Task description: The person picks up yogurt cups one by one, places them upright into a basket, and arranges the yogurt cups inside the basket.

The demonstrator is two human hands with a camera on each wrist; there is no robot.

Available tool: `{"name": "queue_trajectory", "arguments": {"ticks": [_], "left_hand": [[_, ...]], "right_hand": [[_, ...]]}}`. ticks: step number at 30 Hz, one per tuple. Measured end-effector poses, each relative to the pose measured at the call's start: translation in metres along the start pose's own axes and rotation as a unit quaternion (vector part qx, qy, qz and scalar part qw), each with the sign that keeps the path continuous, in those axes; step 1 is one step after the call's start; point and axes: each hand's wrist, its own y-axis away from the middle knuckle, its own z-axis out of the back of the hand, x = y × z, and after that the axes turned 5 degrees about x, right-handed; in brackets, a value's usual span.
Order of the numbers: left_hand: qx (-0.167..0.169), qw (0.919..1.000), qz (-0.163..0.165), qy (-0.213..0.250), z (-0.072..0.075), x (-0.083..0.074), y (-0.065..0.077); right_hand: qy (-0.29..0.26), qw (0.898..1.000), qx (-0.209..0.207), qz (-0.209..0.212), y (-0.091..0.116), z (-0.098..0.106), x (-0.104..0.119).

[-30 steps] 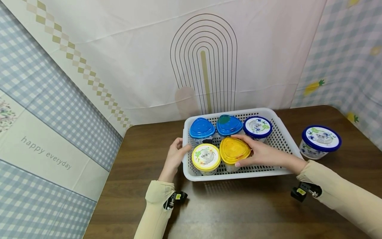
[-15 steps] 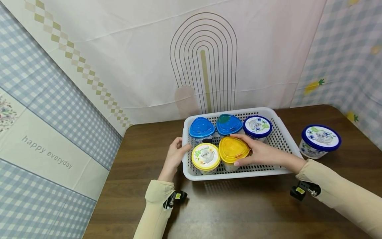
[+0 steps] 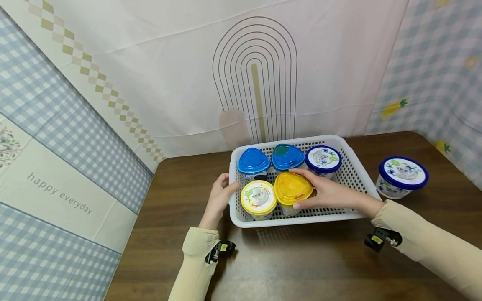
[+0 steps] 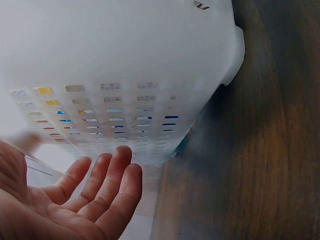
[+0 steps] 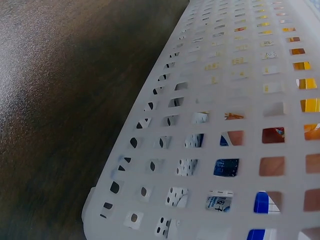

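In the head view my right hand (image 3: 320, 193) grips a small jar with a yellow rounded-triangular lid (image 3: 293, 187), thumb at its near side and fingers at its far side. The jar stands in the white perforated plastic basket (image 3: 301, 223). Right beside it is a round tub with a yellow-rimmed white lid (image 3: 258, 198). My left hand (image 3: 218, 197) holds the basket's left end, thumb over the rim; in the left wrist view its fingers (image 4: 114, 182) bend loosely outside the wall. The right wrist view shows the basket's side wall (image 5: 200, 100), skin visible through its holes.
Two jars with blue lids, one plain blue (image 3: 253, 160) and one with a green patch (image 3: 288, 156), stand along the basket's back with a blue-rimmed round tub (image 3: 324, 159). Another blue-rimmed tub (image 3: 403, 173) stands right of the basket on the brown wooden table (image 3: 180, 188). A curtain (image 3: 180, 83) hangs behind.
The right hand has shifted the yellow-lidded jar slightly left, closer to the yellow-rimmed tub. The left hand stays at the basket's rim.
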Motion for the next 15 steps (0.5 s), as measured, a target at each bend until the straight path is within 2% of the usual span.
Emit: {"name": "queue_trajectory", "arguments": {"ticks": [15], "left_hand": [[-0.004, 1.0, -0.001, -0.004, -0.0003, -0.0005, 0.0001]], "right_hand": [[-0.002, 1.0, 0.004, -0.006, -0.0002, -0.0001, 0.0001]]}}
